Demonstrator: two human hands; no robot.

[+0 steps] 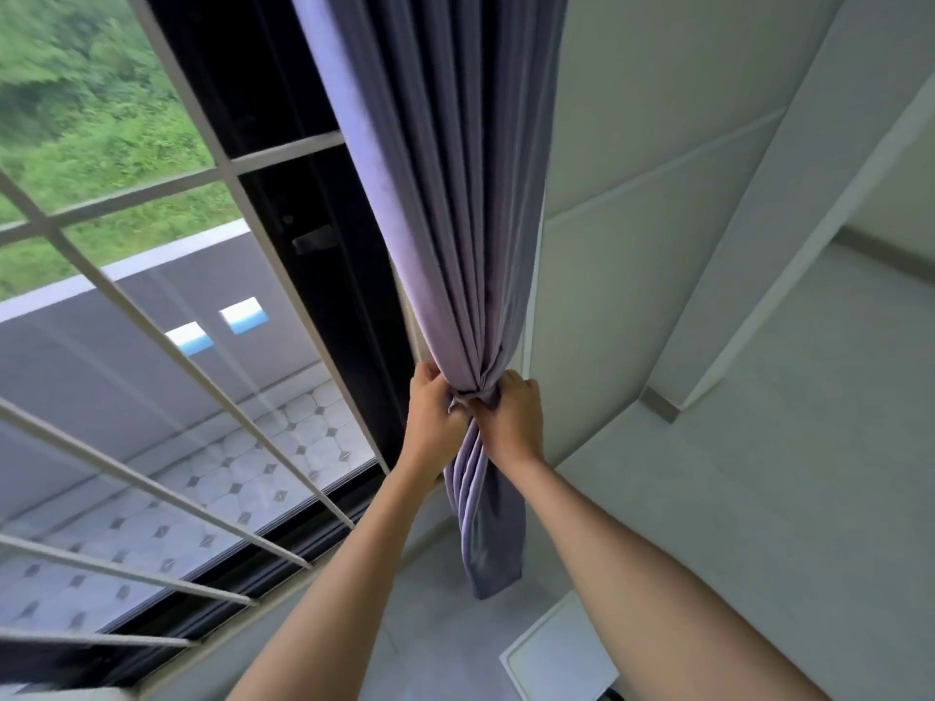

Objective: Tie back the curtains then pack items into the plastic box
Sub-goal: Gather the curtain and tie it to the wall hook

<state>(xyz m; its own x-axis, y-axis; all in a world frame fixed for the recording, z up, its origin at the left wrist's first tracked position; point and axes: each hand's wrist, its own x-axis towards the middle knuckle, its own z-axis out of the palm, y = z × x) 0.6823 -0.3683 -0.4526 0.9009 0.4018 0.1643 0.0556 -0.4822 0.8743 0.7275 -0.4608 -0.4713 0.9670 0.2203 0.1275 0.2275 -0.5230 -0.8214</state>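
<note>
Hands, left (434, 407) and right (508, 412), grip one gathered curtain (455, 194).

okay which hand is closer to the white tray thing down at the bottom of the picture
Right. The right hand grips the bunched curtain on the side above the white tray. The left hand grips the same gather on the window side, farther from the tray.

arms raised | left hand (434, 408) clenched | right hand (510, 413) clenched (touching)
</note>
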